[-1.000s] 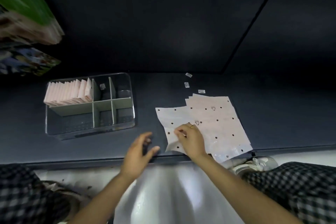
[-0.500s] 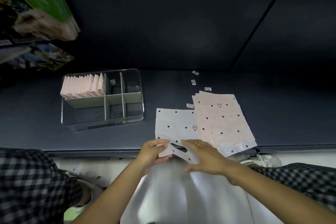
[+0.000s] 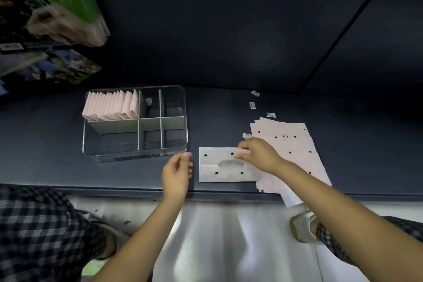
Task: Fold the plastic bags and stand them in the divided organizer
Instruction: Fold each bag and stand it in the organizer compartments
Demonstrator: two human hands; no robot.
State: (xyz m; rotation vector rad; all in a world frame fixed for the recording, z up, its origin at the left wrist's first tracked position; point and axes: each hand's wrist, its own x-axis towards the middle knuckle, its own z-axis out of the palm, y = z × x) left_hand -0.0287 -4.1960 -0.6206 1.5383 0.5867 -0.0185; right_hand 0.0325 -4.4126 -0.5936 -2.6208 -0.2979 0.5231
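Observation:
A pale pink dotted plastic bag (image 3: 219,169) lies folded in half on the dark shelf, its handle cutout facing up. My right hand (image 3: 258,155) rests on its upper right edge, fingers pressing the fold. My left hand (image 3: 177,173) hovers just left of the bag, fingers loosely curled, holding nothing. A stack of flat unfolded bags (image 3: 295,151) lies to the right, partly under my right arm. The clear divided organizer (image 3: 135,155) stands at the left, with several folded pink bags (image 3: 109,106) upright in its back left compartment.
Small white labels (image 3: 252,105) lie scattered behind the bag stack. Green and printed packages (image 3: 64,14) hang at the upper left. The shelf's front edge (image 3: 114,190) runs just below my hands. My checked trouser legs and a white shoe (image 3: 302,226) show below it.
The top bag was pulled off the stack toward the shelf edge and folded in half. My left hand let go and drew back to the left. My right hand moved up onto the fold.

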